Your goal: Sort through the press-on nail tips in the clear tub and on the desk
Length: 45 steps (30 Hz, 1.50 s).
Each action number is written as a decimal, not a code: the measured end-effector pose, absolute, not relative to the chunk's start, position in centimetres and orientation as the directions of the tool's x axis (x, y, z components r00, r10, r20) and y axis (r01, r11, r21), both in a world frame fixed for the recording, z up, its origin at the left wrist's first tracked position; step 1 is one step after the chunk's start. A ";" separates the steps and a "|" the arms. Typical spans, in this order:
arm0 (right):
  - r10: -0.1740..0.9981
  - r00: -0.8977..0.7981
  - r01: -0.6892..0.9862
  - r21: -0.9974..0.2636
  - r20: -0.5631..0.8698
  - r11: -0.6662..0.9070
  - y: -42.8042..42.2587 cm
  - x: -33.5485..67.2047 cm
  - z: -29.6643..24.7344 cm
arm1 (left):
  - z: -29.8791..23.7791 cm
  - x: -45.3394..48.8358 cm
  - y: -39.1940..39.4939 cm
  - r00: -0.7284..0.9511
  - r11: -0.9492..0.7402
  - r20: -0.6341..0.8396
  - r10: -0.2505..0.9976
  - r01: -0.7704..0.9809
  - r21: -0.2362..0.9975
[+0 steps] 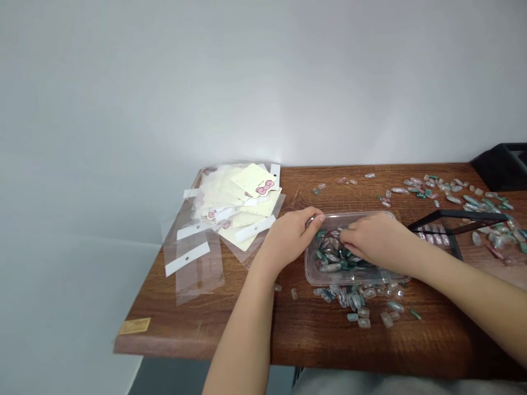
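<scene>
A clear plastic container point(395, 278) on the wooden table holds a heap of press-on nails point(331, 257) in green, pink and clear tones. My left hand point(290, 233) grips the container's left rim, thumb and fingers closed at its back left corner. Over the container's right part reaches my right hand point(373, 238), its fingertips bent together down among the nails. Whatever they pinch is hidden. Loose nails point(356, 299) lie scattered along the container's front side. Beside it on the right, a black case point(453, 244) with a raised black-framed lid holds pink nails in rows.
Clear bags and cream cards with pink bows point(247, 203) are piled at the table's back left. More loose nails point(453, 192) spread over the back right. A black object point(500, 164) stands in the far right corner. A wall runs behind the table point(197, 334).
</scene>
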State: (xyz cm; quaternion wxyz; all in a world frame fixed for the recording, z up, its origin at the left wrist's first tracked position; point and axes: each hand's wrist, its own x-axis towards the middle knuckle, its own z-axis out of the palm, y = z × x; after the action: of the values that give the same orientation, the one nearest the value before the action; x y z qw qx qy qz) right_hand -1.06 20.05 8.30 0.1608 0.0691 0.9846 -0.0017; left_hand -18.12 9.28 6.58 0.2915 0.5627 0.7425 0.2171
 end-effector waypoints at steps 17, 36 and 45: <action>0.129 -0.933 0.141 -0.014 -0.337 0.990 20.1 -0.7 8.8 | 6.4 -18.1 9.3 -0.196 0.273 -0.192 0.962 0.732 0.624; 0.043 -0.999 0.038 -0.153 0.028 0.987 21.5 2.2 7.5 | 6.7 -18.0 9.2 -0.221 0.289 -0.188 0.957 0.769 0.571; 0.143 -0.990 0.140 -0.205 0.001 0.969 21.3 2.4 7.7 | 7.0 -17.8 9.3 -0.224 0.296 -0.196 0.955 0.784 0.545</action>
State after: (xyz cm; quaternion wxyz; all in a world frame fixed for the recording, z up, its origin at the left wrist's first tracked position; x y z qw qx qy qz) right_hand 2.41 21.29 7.67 -0.0081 0.0715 0.9921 -0.1028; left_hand -17.82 9.27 7.05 0.2535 0.5690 0.7640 0.1681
